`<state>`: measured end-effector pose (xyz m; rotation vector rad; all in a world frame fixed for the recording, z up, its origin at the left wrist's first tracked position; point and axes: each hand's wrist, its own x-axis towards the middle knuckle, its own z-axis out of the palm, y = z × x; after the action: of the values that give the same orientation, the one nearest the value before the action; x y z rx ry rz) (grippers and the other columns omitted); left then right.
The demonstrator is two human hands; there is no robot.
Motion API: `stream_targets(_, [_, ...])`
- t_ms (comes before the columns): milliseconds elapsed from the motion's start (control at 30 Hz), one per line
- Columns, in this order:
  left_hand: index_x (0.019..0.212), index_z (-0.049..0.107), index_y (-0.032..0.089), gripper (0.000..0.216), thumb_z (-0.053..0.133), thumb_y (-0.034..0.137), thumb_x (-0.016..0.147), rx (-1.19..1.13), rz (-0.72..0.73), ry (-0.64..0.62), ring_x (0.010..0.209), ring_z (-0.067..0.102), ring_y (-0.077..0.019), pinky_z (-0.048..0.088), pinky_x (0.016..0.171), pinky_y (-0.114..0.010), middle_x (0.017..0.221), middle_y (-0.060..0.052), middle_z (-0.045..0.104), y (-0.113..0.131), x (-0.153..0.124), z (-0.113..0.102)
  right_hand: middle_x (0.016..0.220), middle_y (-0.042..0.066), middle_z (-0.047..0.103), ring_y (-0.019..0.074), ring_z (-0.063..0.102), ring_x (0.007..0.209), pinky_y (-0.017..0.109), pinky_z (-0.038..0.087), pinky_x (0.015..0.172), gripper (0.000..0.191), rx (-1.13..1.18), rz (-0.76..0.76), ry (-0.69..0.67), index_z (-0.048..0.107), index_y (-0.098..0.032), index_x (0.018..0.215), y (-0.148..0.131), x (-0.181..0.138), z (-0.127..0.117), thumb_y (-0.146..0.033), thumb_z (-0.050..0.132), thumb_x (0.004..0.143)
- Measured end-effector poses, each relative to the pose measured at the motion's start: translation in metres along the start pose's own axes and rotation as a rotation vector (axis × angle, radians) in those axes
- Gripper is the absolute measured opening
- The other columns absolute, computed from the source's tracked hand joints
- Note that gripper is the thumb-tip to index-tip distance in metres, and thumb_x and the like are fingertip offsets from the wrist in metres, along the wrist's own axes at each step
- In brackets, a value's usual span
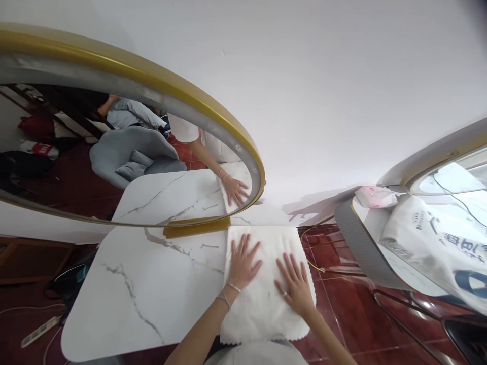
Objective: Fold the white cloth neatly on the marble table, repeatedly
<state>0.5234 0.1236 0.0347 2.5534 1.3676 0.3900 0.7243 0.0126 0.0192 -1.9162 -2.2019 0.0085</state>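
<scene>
A white cloth (266, 309) with a scalloped edge lies spread over the right end of a white marble-patterned table (163, 289). My left hand (243, 262) rests flat on the upper left part of the cloth, fingers spread; bracelets circle that wrist. Flat on the cloth's right side is my right hand (296, 284), its fingers apart and a ring on one of them. Neither hand grips anything. The cloth hangs slightly past the table's near and right edges.
A gold-framed mirror (213, 106) leans over the table's back, reflecting a grey armchair and a seated person. At right, another table (357, 243) bears a tissue pack (375, 196) and a white printed bag (429, 238). A power strip (41, 331) lies on the red floor at left.
</scene>
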Motion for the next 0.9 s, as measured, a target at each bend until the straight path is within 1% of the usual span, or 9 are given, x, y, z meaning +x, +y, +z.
stream_targets(67, [0.143,0.035,0.036,0.051,0.039,0.044,0.093,-0.029,-0.038,-0.041,0.143,0.021,-0.0321,0.016,0.113,-0.063,0.155,-0.008,0.026,0.007,-0.027,-0.003,0.153,0.008,0.027,0.0326,0.022,0.141,0.058,0.020,0.112,0.071,-0.017,0.006,0.008,0.011,-0.029,0.152,-0.012,-0.025,0.000,-0.046,0.044,0.090])
stream_targets(133, [0.142,0.038,0.038,0.049,0.037,0.042,0.093,-0.043,-0.068,-0.067,0.143,0.022,-0.0312,0.016,0.114,-0.060,0.154,-0.007,0.028,0.015,-0.056,-0.004,0.152,0.008,0.030,0.0337,0.025,0.140,0.059,0.021,0.111,0.071,-0.035,0.015,0.031,0.014,-0.029,0.151,-0.020,-0.039,0.002,-0.046,0.045,0.089])
stream_targets(233, [0.144,0.034,0.037,0.058,0.045,0.051,0.089,-0.002,-0.058,-0.038,0.143,0.019,-0.0326,0.016,0.115,-0.058,0.155,-0.008,0.024,0.021,-0.087,0.001,0.152,0.008,0.029,0.0341,0.023,0.141,0.061,0.019,0.110,0.070,-0.050,0.026,0.054,0.015,-0.029,0.151,-0.023,-0.037,0.007,-0.046,0.044,0.090])
stream_targets(300, [0.146,0.029,0.034,0.067,0.050,0.054,0.086,0.048,-0.042,0.012,0.143,0.017,-0.0344,0.014,0.114,-0.059,0.157,-0.010,0.019,0.021,-0.090,0.004,0.154,0.006,0.026,0.0331,0.019,0.142,0.061,0.017,0.111,0.067,-0.063,0.030,0.043,0.014,-0.030,0.151,-0.019,-0.022,0.009,-0.045,0.042,0.091])
stream_targets(400, [0.147,0.027,0.032,0.067,0.052,0.050,0.087,0.088,-0.043,0.074,0.144,0.016,-0.0335,0.013,0.114,-0.058,0.158,-0.010,0.014,0.012,-0.065,0.007,0.155,0.005,0.020,0.0311,0.013,0.144,0.062,0.013,0.111,0.063,-0.089,0.038,0.020,0.013,-0.031,0.150,-0.010,0.012,0.011,-0.043,0.037,0.094])
stream_targets(533, [0.145,0.031,0.031,0.062,0.050,0.048,0.089,0.085,-0.087,0.138,0.144,0.015,-0.0346,0.014,0.113,-0.060,0.158,-0.008,0.015,-0.010,-0.008,0.006,0.156,0.005,0.019,0.0297,0.010,0.144,0.065,0.010,0.109,0.058,-0.120,0.051,0.024,0.014,-0.031,0.150,0.005,0.066,0.019,-0.043,0.033,0.096])
stream_targets(667, [0.146,0.030,0.021,0.060,0.045,0.042,0.092,0.117,-0.171,0.197,0.144,0.014,-0.0328,0.020,0.114,-0.056,0.157,-0.014,0.017,-0.033,0.037,0.005,0.156,0.005,0.018,0.0296,0.010,0.144,0.065,0.010,0.109,0.057,-0.125,0.029,0.029,0.018,-0.031,0.149,0.012,0.110,0.029,-0.046,0.033,0.096])
stream_targets(767, [0.145,0.031,0.014,0.060,0.042,0.041,0.093,0.134,-0.232,0.199,0.143,0.020,-0.0309,0.023,0.114,-0.052,0.153,-0.018,0.026,-0.049,0.053,0.005,0.156,0.006,0.017,0.0304,0.010,0.144,0.065,0.011,0.108,0.058,-0.109,0.014,0.031,0.017,-0.031,0.150,0.009,0.123,0.034,-0.046,0.034,0.096])
stream_targets(900, [0.145,0.030,0.012,0.058,0.039,0.037,0.094,0.141,-0.248,0.200,0.143,0.020,-0.0300,0.024,0.114,-0.051,0.153,-0.017,0.026,-0.059,0.049,0.003,0.157,0.007,0.016,0.0318,0.008,0.144,0.064,0.011,0.109,0.059,-0.076,0.010,0.038,0.019,-0.029,0.150,-0.004,0.121,0.036,-0.045,0.036,0.096])
